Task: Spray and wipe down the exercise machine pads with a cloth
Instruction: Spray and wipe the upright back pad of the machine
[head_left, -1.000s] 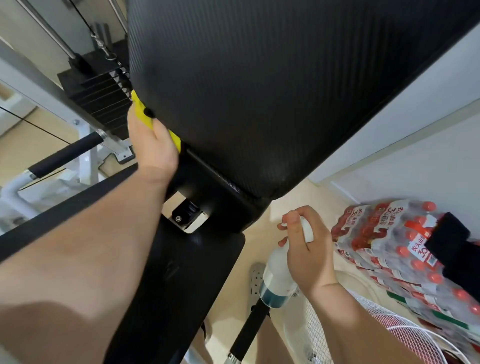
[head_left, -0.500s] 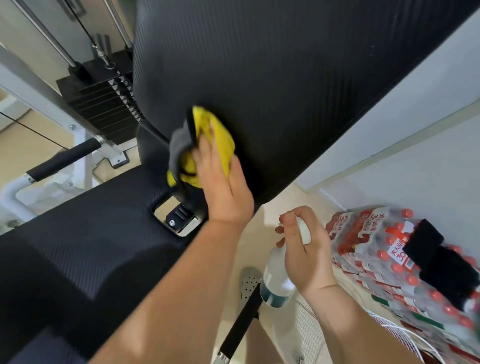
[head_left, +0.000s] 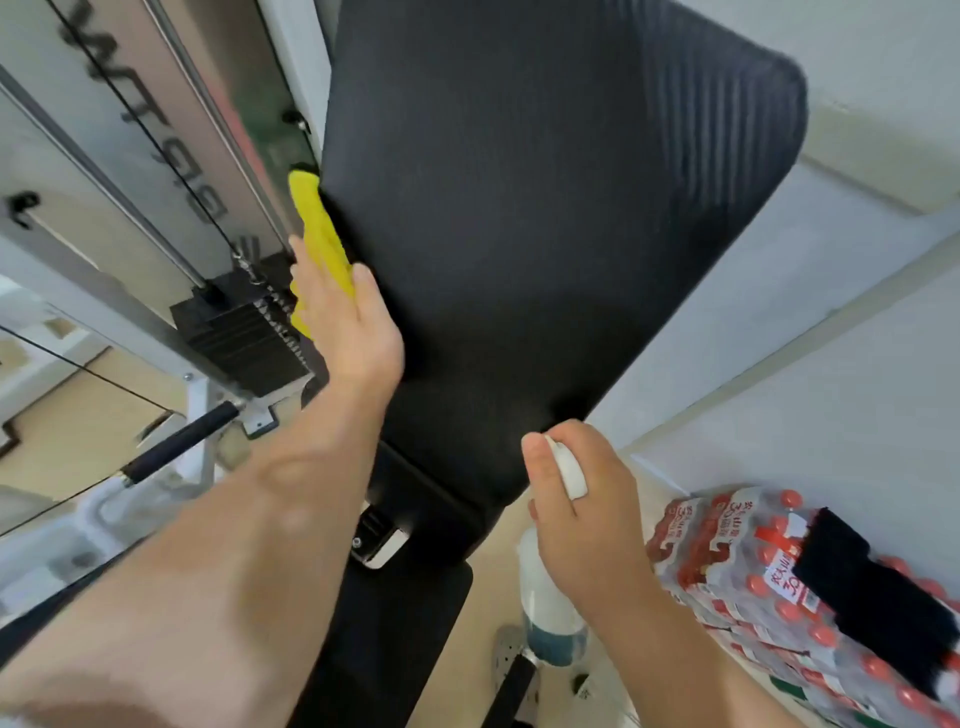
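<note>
The black back pad (head_left: 545, 234) of the exercise machine rises ahead of me, with the black seat pad (head_left: 395, 623) below it. My left hand (head_left: 353, 322) presses a yellow cloth (head_left: 319, 234) flat against the back pad's left edge. My right hand (head_left: 576, 519) grips a white spray bottle (head_left: 550, 613) by its trigger head, low and to the right of the pad, near its bottom corner. The bottle holds a little blue-green liquid at its base.
A black weight stack (head_left: 244, 332) with steel guide rods and cable stands left of the pad. A black-gripped handle (head_left: 176, 441) juts out lower left. Shrink-wrapped packs of red-capped water bottles (head_left: 753, 571) lie at the right, a black item (head_left: 872, 592) on top, against a white wall.
My left hand slid the yellow cloth from the lower middle of the back pad up to its left edge. The view tilted upward; my right hand with the bottle rose slightly.
</note>
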